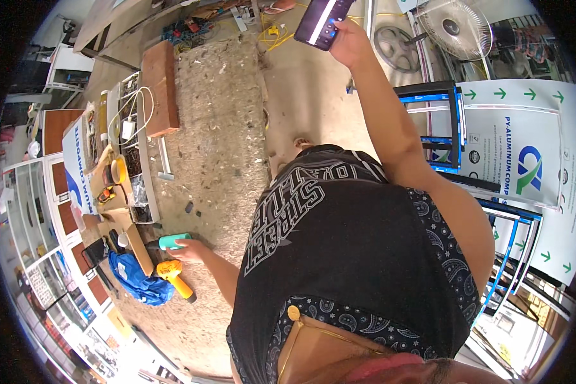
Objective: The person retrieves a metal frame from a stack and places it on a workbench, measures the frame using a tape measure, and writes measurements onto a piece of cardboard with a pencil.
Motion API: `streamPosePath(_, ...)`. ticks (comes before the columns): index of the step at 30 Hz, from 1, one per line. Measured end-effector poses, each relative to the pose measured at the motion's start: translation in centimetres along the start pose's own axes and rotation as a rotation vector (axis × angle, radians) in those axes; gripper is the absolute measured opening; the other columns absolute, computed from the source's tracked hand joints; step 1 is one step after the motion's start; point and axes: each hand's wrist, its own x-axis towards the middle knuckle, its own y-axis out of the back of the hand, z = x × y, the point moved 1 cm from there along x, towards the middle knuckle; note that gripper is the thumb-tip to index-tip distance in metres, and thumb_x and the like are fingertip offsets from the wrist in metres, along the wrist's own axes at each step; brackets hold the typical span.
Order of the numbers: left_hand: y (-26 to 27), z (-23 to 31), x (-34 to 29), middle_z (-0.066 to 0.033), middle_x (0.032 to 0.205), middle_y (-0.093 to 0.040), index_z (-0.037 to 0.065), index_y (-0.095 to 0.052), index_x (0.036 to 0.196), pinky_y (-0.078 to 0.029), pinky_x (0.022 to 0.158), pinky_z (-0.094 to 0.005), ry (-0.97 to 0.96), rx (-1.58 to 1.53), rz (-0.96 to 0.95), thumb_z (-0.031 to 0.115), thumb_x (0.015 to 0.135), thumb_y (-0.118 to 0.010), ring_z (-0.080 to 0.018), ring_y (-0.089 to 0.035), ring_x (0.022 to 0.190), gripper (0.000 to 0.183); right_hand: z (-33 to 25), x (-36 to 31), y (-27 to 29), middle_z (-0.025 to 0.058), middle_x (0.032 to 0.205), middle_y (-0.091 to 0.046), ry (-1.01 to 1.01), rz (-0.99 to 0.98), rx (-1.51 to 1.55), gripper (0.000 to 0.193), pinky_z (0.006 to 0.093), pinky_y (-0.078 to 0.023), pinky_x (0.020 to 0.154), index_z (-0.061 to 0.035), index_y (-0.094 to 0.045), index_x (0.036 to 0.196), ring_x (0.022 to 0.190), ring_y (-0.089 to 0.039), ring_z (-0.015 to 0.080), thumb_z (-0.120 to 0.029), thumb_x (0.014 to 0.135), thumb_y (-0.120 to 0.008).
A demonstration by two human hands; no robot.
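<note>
My right hand [351, 46], its arm stretched far forward, is closed around a phone [312, 33] with a lit screen. At the left, my left hand [189, 251] has its fingers around a teal cylinder [175, 241] with a dark part at its far end; its exact kind cannot be made out. The cylinder is over the worn workbench [211, 147]. Just nearer to me than that hand lies a yellow-and-black cordless drill [173, 274], beside a crumpled blue bag [134, 280].
Along the bench's left side are a long tray [148, 185], a white charger [128, 129], a yellow tape roll [118, 170] and a reddish-brown block [160, 89]. A fan [454, 29] and blue-edged black frames [454, 121] stand right. Yellow cord [278, 40] crosses the floor.
</note>
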Motion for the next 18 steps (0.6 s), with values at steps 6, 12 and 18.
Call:
streamPosePath(6,0.3,0.3,-0.1,-0.0257,0.127,-0.054,0.000,-0.044,0.135,-0.045,0.091,-0.0562,0.027,0.007,-0.016,0.051,0.098,-0.043,-0.0454,-0.054,0.112,0.063,0.5,-0.9,-1.7,0.0098,0.125,-0.061,0.016,-0.065,-0.130,0.044,0.0465,-0.040,0.108,-0.0030,-0.052,0.127,0.118,-0.058,0.0266,-0.007,0.084,-0.060)
streamPosePath(12,0.4,0.5,0.0,-0.0254,0.127,-0.054,0.001,-0.044,0.136,-0.044,0.091,-0.0559,0.029,-0.004,-0.022,0.050,0.098,-0.044,-0.0453,-0.054,0.111,0.061,1.6,-2.4,-3.6,0.0083,0.124,-0.061,-0.051,-0.247,-0.177,0.053,0.0486,-0.053,0.092,-0.0152,-0.046,0.135,0.111,-0.061,0.0240,-0.009,0.085,-0.062)
streamPosePath(18,0.5,0.5,0.1,-0.0255,0.128,-0.053,0.002,-0.044,0.136,-0.044,0.091,-0.0558,0.014,-0.046,-0.004,0.050,0.097,-0.045,-0.0459,-0.053,0.111,0.062,3.6,-1.3,-4.8,0.0038,0.115,-0.064,-0.178,0.108,-0.360,0.045,0.0401,-0.056,0.065,-0.0190,-0.047,0.133,0.094,-0.063,0.0192,-0.033,0.093,-0.060)
